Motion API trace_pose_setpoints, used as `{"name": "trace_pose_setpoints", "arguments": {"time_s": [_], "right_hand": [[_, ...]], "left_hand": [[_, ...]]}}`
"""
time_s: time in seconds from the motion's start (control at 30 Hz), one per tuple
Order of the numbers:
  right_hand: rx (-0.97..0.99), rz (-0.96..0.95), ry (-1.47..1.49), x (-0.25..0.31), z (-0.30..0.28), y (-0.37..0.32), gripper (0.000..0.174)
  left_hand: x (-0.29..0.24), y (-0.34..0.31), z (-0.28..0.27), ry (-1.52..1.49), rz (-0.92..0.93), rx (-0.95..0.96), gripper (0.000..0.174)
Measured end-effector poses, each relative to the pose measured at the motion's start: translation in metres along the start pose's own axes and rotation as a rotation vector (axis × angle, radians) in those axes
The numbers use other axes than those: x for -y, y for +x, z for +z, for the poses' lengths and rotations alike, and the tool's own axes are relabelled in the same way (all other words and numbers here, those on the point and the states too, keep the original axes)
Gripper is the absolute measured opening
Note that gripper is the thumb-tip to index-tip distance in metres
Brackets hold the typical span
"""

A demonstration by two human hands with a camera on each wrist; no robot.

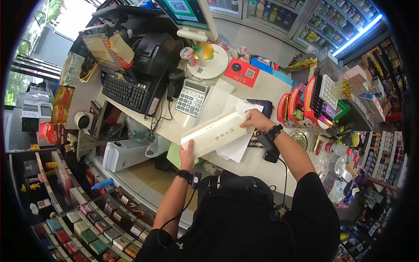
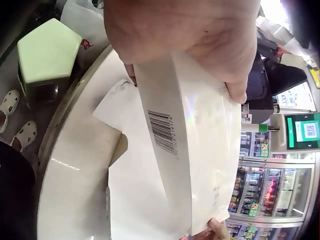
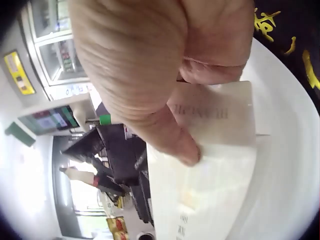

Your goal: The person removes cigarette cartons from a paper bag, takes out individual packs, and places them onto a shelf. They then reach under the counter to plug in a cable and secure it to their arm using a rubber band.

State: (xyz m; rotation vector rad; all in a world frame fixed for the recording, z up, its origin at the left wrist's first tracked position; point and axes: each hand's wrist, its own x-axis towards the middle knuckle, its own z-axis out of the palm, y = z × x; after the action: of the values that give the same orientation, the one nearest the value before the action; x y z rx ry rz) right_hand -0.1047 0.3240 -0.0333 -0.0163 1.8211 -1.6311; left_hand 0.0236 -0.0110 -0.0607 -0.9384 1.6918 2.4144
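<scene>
A long white carton [image 1: 218, 136] in glossy wrap is held over the counter between both hands. My left hand [image 1: 187, 156] grips its near left end, thumb on the printed face. At the far right end, my right hand [image 1: 258, 121] grips it, with its thumb pressed on the top in the right wrist view. A barcode [image 2: 162, 132] runs along one narrow side, and faint lettering [image 3: 200, 112] marks the end under my right hand. White paper or opened card packaging [image 2: 135, 195] lies beneath the carton; the carton covers part of it.
Beyond the carton are a calculator [image 1: 192, 97], a barcode scanner [image 1: 176, 83], a keyboard [image 1: 125, 92] and a red QR card [image 1: 241, 72]. Red display racks [image 1: 301, 105] stand to the right. A pale green bin [image 2: 50, 50] sits below the counter edge. Shelves of small boxes [image 1: 98, 246] fill the lower left.
</scene>
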Motion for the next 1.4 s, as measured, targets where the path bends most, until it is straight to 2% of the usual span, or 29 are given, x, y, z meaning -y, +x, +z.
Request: {"name": "trace_pose_setpoints", "arguments": {"time_s": [0.07, 0.13, 0.17, 0.23, 0.27, 0.33, 0.37, 0.4, 0.47, 0.5, 0.57, 0.7, 0.77, 0.8, 0.87, 0.9, 0.93, 1.0, 1.03, 1.1, 1.13, 1.17, 1.2, 1.23, 1.33, 1.4], "right_hand": [[-0.040, -0.014, -0.082, -0.003, -0.002, 0.005, 0.022], [-0.159, -0.096, -0.483, -0.004, -0.002, 0.014, 0.027], [-0.147, -0.091, -0.489, -0.004, 0.000, 0.020, 0.027], [-0.457, -0.617, -0.583, -0.006, 0.001, 0.033, 0.032], [-0.449, -0.614, -0.587, -0.006, -0.003, 0.039, 0.032], [-0.238, -0.184, -0.442, -0.004, -0.013, 0.049, 0.035], [-0.223, -0.122, -0.420, -0.002, -0.014, 0.057, 0.034], [-0.216, -0.121, -0.428, -0.010, -0.018, 0.069, 0.034], [-0.355, -0.199, -0.604, -0.025, -0.023, 0.090, 0.037], [-0.341, -0.198, -0.605, -0.014, -0.022, 0.091, 0.037], [-0.236, -0.120, -0.536, 0.026, -0.018, 0.083, 0.033], [-0.216, -0.133, -0.361, 0.028, -0.015, 0.077, 0.026], [-0.304, -0.174, -0.367, 0.013, -0.019, 0.066, 0.020], [-0.299, -0.174, -0.371, 0.003, -0.021, 0.057, 0.020], [-0.417, -0.423, -0.203, -0.016, -0.025, 0.034, 0.012], [-0.413, -0.422, -0.207, -0.019, -0.025, 0.021, 0.012], [-0.433, -0.421, -0.228, -0.018, -0.026, 0.007, 0.008], [-0.448, -0.422, -0.254, -0.012, -0.021, -0.013, 0.006], [-0.496, -0.457, -0.524, -0.004, -0.012, -0.020, 0.008], [-0.509, -0.547, -0.994, 0.011, 0.004, -0.029, 0.017], [-0.508, -0.549, -0.998, 0.005, 0.005, -0.030, 0.017], [-0.415, -0.477, -1.082, -0.004, 0.006, -0.027, 0.021], [-0.319, -0.405, -1.164, -0.007, 0.009, -0.025, 0.024], [-0.316, -0.412, -1.171, -0.009, 0.010, -0.021, 0.024], [-0.199, -0.026, -1.389, 0.001, 0.019, 0.001, 0.029], [-0.356, -0.186, -1.336, 0.026, 0.037, 0.021, 0.030]], "left_hand": [[0.007, 0.007, 0.003, 0.026, -0.016, -0.021, 0.040], [0.009, 0.011, 0.010, 0.023, -0.019, -0.056, 0.041], [0.009, 0.012, 0.013, 0.024, -0.012, -0.079, 0.043], [0.015, 0.018, 0.013, 0.008, -0.022, -0.087, 0.044], [0.018, 0.019, 0.014, 0.000, -0.027, -0.088, 0.044], [0.022, 0.021, 0.017, -0.022, -0.047, -0.106, 0.046], [0.024, 0.023, 0.020, -0.039, -0.058, -0.123, 0.048], [0.025, 0.025, 0.022, -0.048, -0.059, -0.129, 0.048], [0.023, 0.023, 0.023, 0.139, -0.075, -0.137, 0.051], [0.020, 0.020, 0.021, 0.136, -0.078, -0.150, 0.051], [0.013, 0.014, 0.016, 0.283, -0.074, -0.182, 0.048], [0.009, -0.009, -0.004, 0.354, 0.064, -0.194, 0.049], [0.009, -0.024, -0.018, 0.615, 0.198, 0.002, 0.035], [0.003, -0.031, -0.019, 0.612, 0.197, -0.003, 0.035], [-0.015, -0.050, -0.013, 1.124, 0.806, 0.335, 0.024], [-0.019, -0.057, -0.006, 1.142, 0.824, 0.455, 0.022], [-0.012, -0.061, -0.003, 1.138, 0.823, 0.451, 0.022], [0.003, -0.069, 0.006, 1.216, 0.831, 0.585, 0.021], [0.006, -0.073, 0.013, 1.339, 0.820, 0.630, 0.033], [0.014, -0.075, 0.023, 1.404, 0.856, 0.691, 0.038], [0.018, -0.076, 0.026, 1.474, 0.887, 0.751, 0.043], [0.027, -0.076, 0.028, 1.504, 0.879, 0.776, 0.047], [0.035, -0.077, 0.032, 1.500, 0.884, 0.768, 0.047], [0.042, -0.079, 0.036, 1.561, 0.840, 0.732, 0.049], [0.054, -0.077, 0.049, 1.634, 0.776, 0.658, 0.053], [0.058, -0.083, 0.044, 1.651, 0.747, 0.643, 0.056]]}}
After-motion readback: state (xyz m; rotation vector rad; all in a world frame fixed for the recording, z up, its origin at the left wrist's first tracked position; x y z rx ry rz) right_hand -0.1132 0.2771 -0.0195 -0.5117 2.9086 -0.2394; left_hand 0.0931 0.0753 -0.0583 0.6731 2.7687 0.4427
